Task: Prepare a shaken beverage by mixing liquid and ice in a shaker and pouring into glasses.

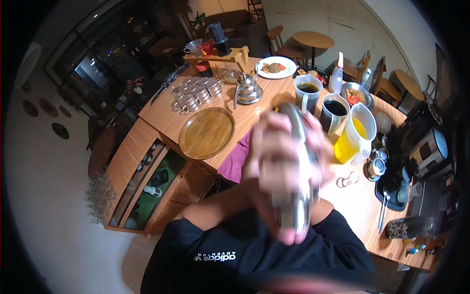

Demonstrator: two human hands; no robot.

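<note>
Left hand (255,164) and right hand (321,149) are wrapped around one shaker (296,208), held up before the chest. It appears closed; from the blur I judge shaking in progress, its completeness undeterminable, emptying not yet done. Counted left to right on the bench (164,111): clustered mugs (196,94), overlapping, total uncertain; one tray (207,133); one cloth (237,161); one kettle (248,90); three pitchers (350,142), two dark-filled, one yellow-filled.
</note>
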